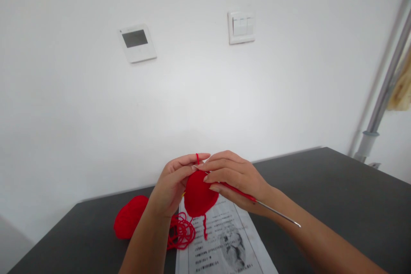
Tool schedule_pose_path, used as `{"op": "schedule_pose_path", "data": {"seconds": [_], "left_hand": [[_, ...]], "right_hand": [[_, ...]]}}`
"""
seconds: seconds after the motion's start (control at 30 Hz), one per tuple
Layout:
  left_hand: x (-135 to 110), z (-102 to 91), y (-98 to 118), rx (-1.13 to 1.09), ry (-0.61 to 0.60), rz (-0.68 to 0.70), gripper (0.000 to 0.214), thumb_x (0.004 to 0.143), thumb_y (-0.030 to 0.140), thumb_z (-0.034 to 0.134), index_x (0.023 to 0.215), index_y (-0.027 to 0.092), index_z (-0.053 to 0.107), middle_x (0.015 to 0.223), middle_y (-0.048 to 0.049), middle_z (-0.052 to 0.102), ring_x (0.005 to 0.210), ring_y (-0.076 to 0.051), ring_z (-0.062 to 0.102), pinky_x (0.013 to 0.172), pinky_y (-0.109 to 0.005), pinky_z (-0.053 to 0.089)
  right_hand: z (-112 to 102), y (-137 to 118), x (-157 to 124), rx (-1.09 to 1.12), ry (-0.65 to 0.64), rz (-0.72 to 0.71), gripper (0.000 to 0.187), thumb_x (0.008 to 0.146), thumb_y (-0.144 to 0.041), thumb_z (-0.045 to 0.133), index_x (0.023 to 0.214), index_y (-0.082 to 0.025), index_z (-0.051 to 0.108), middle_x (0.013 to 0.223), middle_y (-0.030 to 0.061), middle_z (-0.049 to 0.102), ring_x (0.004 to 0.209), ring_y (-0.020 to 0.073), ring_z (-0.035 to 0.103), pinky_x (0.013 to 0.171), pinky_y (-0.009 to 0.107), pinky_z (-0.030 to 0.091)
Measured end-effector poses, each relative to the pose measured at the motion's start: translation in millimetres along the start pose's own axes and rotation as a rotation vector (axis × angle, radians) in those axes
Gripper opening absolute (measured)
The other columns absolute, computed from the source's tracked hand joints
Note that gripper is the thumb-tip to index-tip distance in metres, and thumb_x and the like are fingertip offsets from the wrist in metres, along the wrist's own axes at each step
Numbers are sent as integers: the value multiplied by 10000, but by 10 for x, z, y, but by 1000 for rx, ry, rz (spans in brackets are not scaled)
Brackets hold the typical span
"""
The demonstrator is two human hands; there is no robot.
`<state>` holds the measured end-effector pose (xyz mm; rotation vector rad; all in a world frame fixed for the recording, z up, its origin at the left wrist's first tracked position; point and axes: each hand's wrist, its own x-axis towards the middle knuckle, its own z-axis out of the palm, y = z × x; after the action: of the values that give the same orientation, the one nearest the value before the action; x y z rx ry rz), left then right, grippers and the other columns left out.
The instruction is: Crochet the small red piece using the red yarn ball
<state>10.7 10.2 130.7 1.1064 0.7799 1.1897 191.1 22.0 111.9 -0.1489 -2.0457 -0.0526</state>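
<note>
Between my two hands is a round piece of red crochet [201,195], held up above a printed sheet. My left hand [175,180] pinches its upper left edge, with a strand of red yarn looped over the raised index finger. In my right hand [233,175] is a crochet hook [244,193] with a red grip; its metal rear end points down to the right. The hook's working tip is mostly hidden at the crochet's top edge by my fingers. A short yarn tail [205,227] hangs from the bottom. Something small and yellow shows at the left edge.
A red yarn ball [131,217] lies left on the dark table [305,188], with loose yarn strands [183,232] beside it. The printed paper [221,239] lies under my hands. Behind are a white wall with a control panel [137,43], light switches [242,28] and a pipe [385,85].
</note>
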Motion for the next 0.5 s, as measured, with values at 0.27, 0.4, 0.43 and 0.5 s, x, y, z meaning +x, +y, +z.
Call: {"op": "schedule_pose_path", "data": {"seconds": [0.27, 0.4, 0.43, 0.5], "left_hand": [[-53, 27, 11, 52, -78, 27, 375, 612, 128, 747, 985, 161, 740, 821, -82, 759, 708, -182, 684, 692, -252, 506], [-86, 100, 28, 102, -33, 36, 381, 594, 146, 796, 970, 160, 737, 789, -78, 759, 704, -179, 688, 683, -241, 504], [-92, 112, 34, 106, -23, 43, 383, 588, 153, 804, 966, 163, 738, 773, -73, 757, 684, -173, 687, 668, -238, 505], [-103, 118, 48, 113, -8, 58, 393, 580, 153, 809, 967, 167, 739, 758, -67, 754, 652, -164, 682, 652, -238, 507]], "right_hand": [[18, 22, 0, 57, 23, 14, 84, 928, -180, 521, 975, -169, 589, 1000, 76, 704, 1019, 142, 625, 944, 345, 498], [25, 13, 0, 102, 44, 23, 85, 918, -175, 543, 980, -159, 599, 957, 77, 707, 1008, 146, 632, 946, 347, 495], [21, 11, 2, 107, 52, 23, 87, 917, -176, 545, 980, -156, 602, 960, 82, 707, 1009, 149, 631, 943, 350, 496], [8, 8, 7, 113, 60, 24, 97, 917, -184, 548, 985, -153, 609, 978, 92, 704, 1018, 157, 626, 937, 358, 498]]}}
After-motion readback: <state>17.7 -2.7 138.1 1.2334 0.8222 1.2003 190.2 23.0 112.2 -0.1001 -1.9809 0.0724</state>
